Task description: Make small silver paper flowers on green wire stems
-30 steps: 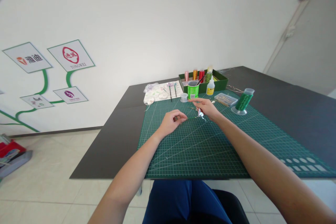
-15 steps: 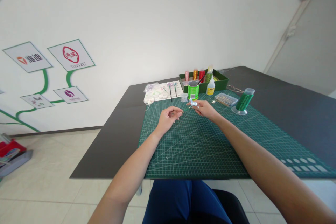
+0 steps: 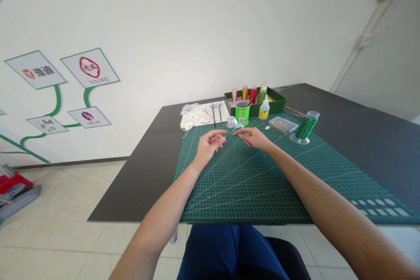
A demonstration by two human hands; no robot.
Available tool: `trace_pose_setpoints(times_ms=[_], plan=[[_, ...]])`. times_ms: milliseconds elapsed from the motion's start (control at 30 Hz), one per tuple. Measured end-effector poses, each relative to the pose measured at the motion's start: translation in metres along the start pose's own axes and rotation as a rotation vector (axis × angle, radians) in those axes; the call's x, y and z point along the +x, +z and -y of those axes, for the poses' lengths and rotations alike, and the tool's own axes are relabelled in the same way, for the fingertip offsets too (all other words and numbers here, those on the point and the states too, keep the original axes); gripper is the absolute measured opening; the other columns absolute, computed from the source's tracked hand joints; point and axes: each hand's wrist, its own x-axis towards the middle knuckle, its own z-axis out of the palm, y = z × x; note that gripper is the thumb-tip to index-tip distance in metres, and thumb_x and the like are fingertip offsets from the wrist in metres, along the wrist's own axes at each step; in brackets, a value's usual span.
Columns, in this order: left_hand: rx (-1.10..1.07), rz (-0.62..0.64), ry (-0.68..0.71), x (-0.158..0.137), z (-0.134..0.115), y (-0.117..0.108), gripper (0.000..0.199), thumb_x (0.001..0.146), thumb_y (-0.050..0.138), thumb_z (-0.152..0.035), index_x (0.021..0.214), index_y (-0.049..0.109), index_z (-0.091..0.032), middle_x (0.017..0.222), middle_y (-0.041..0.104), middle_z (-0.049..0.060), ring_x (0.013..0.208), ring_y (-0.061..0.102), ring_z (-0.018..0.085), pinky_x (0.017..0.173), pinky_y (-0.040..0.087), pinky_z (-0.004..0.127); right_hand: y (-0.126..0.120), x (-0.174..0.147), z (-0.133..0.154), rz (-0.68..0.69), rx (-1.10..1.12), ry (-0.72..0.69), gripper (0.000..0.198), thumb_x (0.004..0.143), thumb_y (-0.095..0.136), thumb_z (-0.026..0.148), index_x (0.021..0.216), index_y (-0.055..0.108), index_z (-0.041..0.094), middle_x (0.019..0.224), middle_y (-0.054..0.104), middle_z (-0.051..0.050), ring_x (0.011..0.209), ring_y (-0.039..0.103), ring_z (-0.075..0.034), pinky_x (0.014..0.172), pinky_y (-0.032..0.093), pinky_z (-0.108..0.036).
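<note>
Over the cutting mat (image 3: 243,183), my left hand (image 3: 209,144) hovers with its index finger stretched out and apart from the thumb; nothing shows in it. Facing it, a small gap away, is my right hand (image 3: 255,137), its fingers brought together and pointing left. A small white flower-like piece (image 3: 238,126) with pale petals shows just above the right fingertips, seemingly held by them; its stem is hidden or too thin to make out. Close behind lies a small clear round container (image 3: 231,121).
Behind stand a green can (image 3: 242,113), a glue bottle (image 3: 264,109) and a green box (image 3: 278,104) of thread spools. To the right are a clear case (image 3: 284,125) and a green thread spool (image 3: 305,127). A white sheet (image 3: 197,116) bears flower pieces at back left.
The white flower-like piece has turned and sunk behind my right fingertips, showing less of itself. My left index finger has straightened away from the thumb, opening the earlier pinch.
</note>
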Motion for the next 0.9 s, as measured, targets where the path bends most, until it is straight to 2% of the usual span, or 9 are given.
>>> trace_pose_setpoints(times_ms=[267, 700, 900], plan=[[-0.022, -0.027, -0.010, 0.0011, 0.0033, -0.0011, 0.029, 0.077, 0.079, -0.037, 0.097, 0.078, -0.016, 0.077, 0.069, 0.004, 0.058, 0.055, 0.009, 0.047, 0.038, 0.020, 0.0012, -0.0031, 0.0051, 0.012, -0.044, 0.002, 0.046, 0.085, 0.057, 0.037, 0.112, 0.076, 0.005, 0.040, 0.043, 0.007, 0.037, 0.036, -0.010, 0.044, 0.029, -0.025], [-0.032, -0.039, -0.023, 0.0008, 0.0029, -0.0032, 0.028, 0.076, 0.080, -0.036, 0.093, 0.076, -0.014, 0.067, 0.064, 0.001, 0.056, 0.054, 0.009, 0.046, 0.035, 0.019, 0.0014, -0.0039, 0.0066, 0.021, -0.096, -0.004, 0.049, 0.085, 0.057, 0.039, 0.114, 0.075, 0.005, 0.041, 0.044, 0.006, 0.038, 0.037, -0.010, 0.046, 0.031, -0.025], [-0.038, -0.097, -0.007, 0.0033, 0.0025, -0.0065, 0.027, 0.073, 0.080, -0.034, 0.091, 0.077, -0.014, 0.075, 0.067, 0.003, 0.056, 0.053, 0.008, 0.045, 0.035, 0.019, 0.0008, -0.0036, 0.0070, 0.037, -0.092, 0.021, 0.051, 0.086, 0.054, 0.040, 0.116, 0.074, 0.004, 0.041, 0.043, 0.007, 0.038, 0.037, -0.010, 0.045, 0.031, -0.024]])
